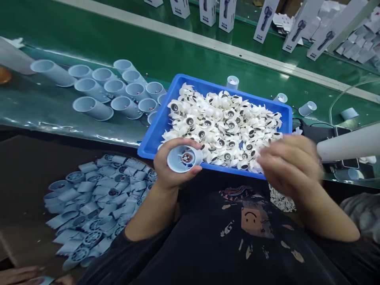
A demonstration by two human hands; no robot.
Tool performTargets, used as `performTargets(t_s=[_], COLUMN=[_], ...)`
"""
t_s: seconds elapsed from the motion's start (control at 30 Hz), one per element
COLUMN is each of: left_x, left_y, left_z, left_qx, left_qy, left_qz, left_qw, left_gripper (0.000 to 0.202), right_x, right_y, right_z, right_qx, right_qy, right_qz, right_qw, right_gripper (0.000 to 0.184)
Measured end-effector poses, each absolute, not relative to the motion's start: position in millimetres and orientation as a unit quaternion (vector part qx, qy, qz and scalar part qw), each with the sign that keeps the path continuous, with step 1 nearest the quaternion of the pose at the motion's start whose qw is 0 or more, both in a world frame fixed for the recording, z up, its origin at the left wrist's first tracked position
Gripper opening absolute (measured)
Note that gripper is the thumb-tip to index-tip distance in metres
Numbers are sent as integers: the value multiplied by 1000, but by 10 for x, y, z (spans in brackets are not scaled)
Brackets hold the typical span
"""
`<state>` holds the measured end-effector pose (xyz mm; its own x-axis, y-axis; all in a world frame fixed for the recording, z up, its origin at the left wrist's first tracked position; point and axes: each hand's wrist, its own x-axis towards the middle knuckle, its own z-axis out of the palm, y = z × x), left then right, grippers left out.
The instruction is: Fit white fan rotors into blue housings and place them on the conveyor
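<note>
My left hand [166,168] is wrapped round a light blue fan housing [175,161], its open end facing up. Inside that tube a small motor with copper windings shows. Over the right front corner of the blue tray [289,118] is my right hand [292,164], smeared by motion, with its fingertips near the fan blades. Whether it holds anything cannot be made out. White fan blades [213,111], many with a dark ring at the hub, are heaped in the tray.
Several blue housings [86,105] stand on the bench at left. A big pile of them [103,202] lies lower left, near another person's hand [20,275]. Printed white boxes [227,16] line the back. A pale tube-like sleeve [350,142] juts in at right, beside a black device [317,136].
</note>
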<state>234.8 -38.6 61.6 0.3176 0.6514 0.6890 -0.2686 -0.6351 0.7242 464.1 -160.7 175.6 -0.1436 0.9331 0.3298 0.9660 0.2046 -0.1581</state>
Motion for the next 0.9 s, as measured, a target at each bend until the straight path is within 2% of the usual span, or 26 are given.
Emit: performTargets(t_s=[0.07,0.17,0.27,0.5,0.6,0.77,0.9], left_x=[2373,2345,2258,2207,2264,2237,2146], left_y=[-381,-381,-419,-489,-477,-503,-520], left_z=[632,650,660,705,706,718,704], left_qx=[695,683,675,663,661,678,676], left_qy=[141,164,181,150,127,160,184], left_qz=[562,555,556,570,575,557,558], left_qw=[425,446,450,462,464,453,445], left_gripper=[52,52,53,49,52,50,50], right_x=[4581,4532,4458,4161,4067,4113,4253], right_y=[-1368,-1113,-1120,-1353,-1291,-1215,-1265], right_z=[1562,1344,1329,1460,1427,1452,1455], right_qx=[-674,-694,-692,-671,-693,-714,-741], right_qy=[-736,-706,-705,-711,-689,-665,-634], right_qz=[58,113,126,201,204,213,215], right_qw=[2,-89,-87,-62,-55,-49,-55], right_gripper=[24,20,28,34,33,19,19])
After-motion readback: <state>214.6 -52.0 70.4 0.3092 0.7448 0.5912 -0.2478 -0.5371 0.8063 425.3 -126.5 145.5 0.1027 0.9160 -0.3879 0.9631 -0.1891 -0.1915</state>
